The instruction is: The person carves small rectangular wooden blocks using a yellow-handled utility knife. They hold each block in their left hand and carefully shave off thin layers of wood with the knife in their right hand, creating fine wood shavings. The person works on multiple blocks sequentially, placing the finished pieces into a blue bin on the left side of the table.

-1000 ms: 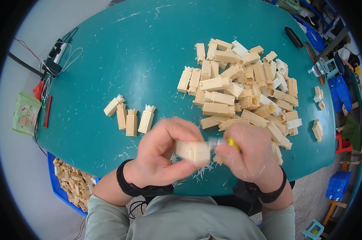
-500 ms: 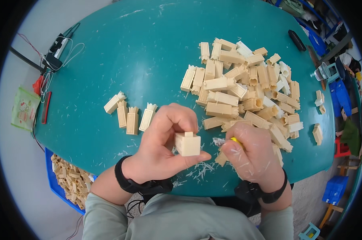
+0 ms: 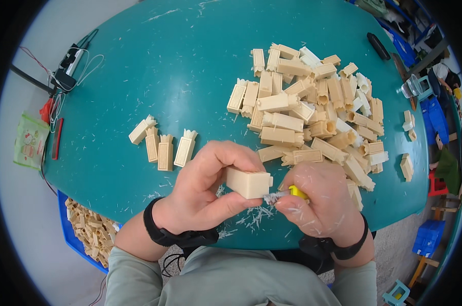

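My left hand (image 3: 208,188) is closed around a cream plastic block (image 3: 247,182), which lies tilted with its plain square end to the right and a small tab on that end. In my right hand (image 3: 320,199) is a yellow-handled knife (image 3: 298,192), held in a fist with the thumb along it. Pale shavings cling to its blade (image 3: 274,197), whose tip touches or nearly touches the block's lower right corner. My fingers hide most of the handle. Shavings also stick to the back of my right hand.
A large heap of beige and white blocks (image 3: 312,107) lies right of centre on the green table (image 3: 190,66). Several blocks (image 3: 164,153) stand apart at left. Loose shavings (image 3: 256,218) lie under my hands. A blue bin (image 3: 67,229) of small beige parts is at lower left.
My left hand has turned the block so that its tabbed end faces right. My right hand has brought the knife leftward to the block's corner.
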Tool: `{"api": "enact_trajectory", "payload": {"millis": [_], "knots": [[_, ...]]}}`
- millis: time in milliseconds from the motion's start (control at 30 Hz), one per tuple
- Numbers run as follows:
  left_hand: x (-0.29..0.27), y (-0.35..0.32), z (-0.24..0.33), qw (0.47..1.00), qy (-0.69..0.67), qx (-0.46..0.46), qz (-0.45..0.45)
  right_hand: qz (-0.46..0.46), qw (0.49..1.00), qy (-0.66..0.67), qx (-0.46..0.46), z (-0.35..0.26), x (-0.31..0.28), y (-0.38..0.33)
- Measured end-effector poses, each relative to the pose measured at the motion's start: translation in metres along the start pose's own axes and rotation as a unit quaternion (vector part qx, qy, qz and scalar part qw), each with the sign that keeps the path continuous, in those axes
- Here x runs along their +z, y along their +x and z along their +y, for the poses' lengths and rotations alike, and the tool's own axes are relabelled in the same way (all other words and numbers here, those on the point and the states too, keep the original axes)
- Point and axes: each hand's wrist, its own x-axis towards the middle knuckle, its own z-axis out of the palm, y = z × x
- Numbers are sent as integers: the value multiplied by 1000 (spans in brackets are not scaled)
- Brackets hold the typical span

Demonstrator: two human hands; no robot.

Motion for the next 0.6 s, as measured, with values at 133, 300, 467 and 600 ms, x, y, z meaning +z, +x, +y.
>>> {"api": "enact_trajectory", "payload": {"millis": [133, 300, 467, 600], "knots": [[0, 0, 1, 1000, 1, -11, -8, 2, 999, -37, -10, 1, -1, 2], [6, -3, 7, 995, -67, -72, 0, 39, 997, -60, -10, 3, -1, 3], [0, -2, 5, 994, -87, -56, -26, 53, 996, -75, 0, 1, -2, 3], [-4, -2, 3, 991, -109, -54, -46, 70, 994, -78, 4, -2, -1, 2]]}}
